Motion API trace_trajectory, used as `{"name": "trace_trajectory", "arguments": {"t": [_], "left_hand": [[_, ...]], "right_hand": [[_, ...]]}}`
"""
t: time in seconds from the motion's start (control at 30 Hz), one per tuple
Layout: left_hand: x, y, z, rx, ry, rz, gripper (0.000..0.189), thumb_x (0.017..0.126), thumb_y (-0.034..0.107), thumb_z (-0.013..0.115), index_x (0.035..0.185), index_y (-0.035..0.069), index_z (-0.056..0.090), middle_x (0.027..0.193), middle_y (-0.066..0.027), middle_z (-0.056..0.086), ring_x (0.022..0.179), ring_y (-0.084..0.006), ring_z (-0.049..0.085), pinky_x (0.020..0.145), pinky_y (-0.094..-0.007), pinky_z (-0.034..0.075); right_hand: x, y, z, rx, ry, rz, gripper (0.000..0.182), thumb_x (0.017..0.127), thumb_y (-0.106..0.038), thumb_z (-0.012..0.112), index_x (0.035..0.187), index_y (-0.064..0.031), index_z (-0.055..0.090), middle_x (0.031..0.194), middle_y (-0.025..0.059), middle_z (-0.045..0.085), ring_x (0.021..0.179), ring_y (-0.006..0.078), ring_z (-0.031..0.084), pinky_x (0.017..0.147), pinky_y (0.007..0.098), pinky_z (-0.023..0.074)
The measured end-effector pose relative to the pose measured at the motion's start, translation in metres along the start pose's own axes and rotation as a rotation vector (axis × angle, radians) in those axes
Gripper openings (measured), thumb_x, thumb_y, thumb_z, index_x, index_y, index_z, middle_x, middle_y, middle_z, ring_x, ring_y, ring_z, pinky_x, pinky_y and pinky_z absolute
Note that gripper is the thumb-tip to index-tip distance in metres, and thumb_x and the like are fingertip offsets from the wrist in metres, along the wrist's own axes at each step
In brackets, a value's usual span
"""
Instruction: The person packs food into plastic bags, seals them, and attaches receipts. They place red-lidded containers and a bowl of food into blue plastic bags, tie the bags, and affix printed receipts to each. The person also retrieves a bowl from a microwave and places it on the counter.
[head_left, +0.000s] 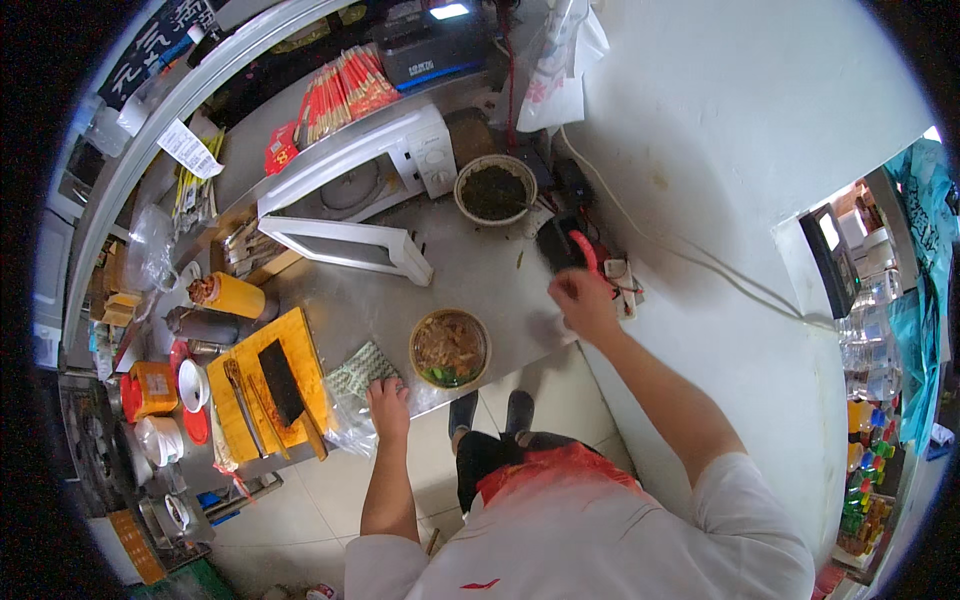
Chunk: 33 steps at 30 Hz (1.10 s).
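My left hand (388, 401) rests on the lower edge of a folded patterned cloth (365, 369) at the counter's front edge. Just right of it stands a round bowl of food with green leaves (450, 349). My right hand (581, 294) is raised near the wall, fingers curled, beside a black object with a pinkish-red handle (583, 251); whether it holds anything cannot be told. Left of the cloth, a cleaver (281, 382) with a wooden handle and tongs (244, 405) lie on a yellow cutting board (311, 337).
A white microwave (431, 154) has its door (345, 244) swung out over the counter. Behind my right hand stands a bowl of dark green contents (495, 193). Sauce bottles (238, 295) stand at left; a cable (637, 225) runs along the wall.
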<state>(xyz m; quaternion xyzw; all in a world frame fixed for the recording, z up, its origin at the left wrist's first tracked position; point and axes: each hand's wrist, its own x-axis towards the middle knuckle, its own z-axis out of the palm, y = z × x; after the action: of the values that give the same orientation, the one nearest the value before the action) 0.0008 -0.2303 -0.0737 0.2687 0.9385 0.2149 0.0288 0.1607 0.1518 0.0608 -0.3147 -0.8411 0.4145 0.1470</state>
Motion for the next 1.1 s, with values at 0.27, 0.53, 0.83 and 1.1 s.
{"name": "trace_trajectory", "arguments": {"t": [0.27, 0.53, 0.83, 1.1], "left_hand": [[-0.027, 0.025, -0.037, 0.077, -0.054, 0.041, 0.034, 0.079, 0.019, 0.071, 0.109, 0.003, 0.064, 0.114, -0.0162, 0.060, 0.112, -0.0375, 0.053, 0.096, -0.0476, 0.043], [-0.117, 0.017, -0.093, -0.201, -0.293, -0.313, 0.039, 0.083, 0.027, 0.073, 0.112, 0.003, 0.063, 0.106, -0.0142, 0.069, 0.099, -0.0287, 0.065, 0.091, -0.0411, 0.050], [-0.119, 0.001, -0.113, -0.178, -0.488, -0.309, 0.048, 0.083, 0.033, 0.073, 0.119, 0.004, 0.061, 0.110, -0.0133, 0.068, 0.099, -0.0262, 0.066, 0.088, -0.0390, 0.051], [-0.096, -0.036, -0.120, -0.174, -0.543, -0.182, 0.048, 0.084, 0.034, 0.071, 0.121, 0.005, 0.060, 0.113, -0.0132, 0.067, 0.102, -0.0263, 0.065, 0.090, -0.0384, 0.051]], "right_hand": [[0.200, -0.066, -0.024, -0.242, 0.495, 0.026, 0.058, 0.088, -0.038, 0.070, 0.125, 0.0030, 0.053, 0.122, 0.0243, 0.052, 0.109, 0.0390, 0.058, 0.091, 0.0454, 0.0499], [0.274, -0.051, -0.036, -0.195, 0.521, 0.079, 0.036, 0.091, -0.034, 0.062, 0.110, -0.0039, 0.068, 0.105, 0.0177, 0.068, 0.097, 0.0360, 0.065, 0.085, 0.0479, 0.0528], [0.269, -0.058, -0.044, -0.138, 0.571, 0.115, 0.033, 0.082, -0.033, 0.071, 0.096, -0.0032, 0.072, 0.090, 0.0167, 0.071, 0.085, 0.0346, 0.067, 0.076, 0.0435, 0.0521], [0.228, -0.067, -0.075, 0.124, 0.563, 0.070, 0.035, 0.079, -0.036, 0.080, 0.085, -0.0024, 0.070, 0.071, 0.0085, 0.067, 0.061, 0.0193, 0.061, 0.060, 0.0360, 0.0476]]}}
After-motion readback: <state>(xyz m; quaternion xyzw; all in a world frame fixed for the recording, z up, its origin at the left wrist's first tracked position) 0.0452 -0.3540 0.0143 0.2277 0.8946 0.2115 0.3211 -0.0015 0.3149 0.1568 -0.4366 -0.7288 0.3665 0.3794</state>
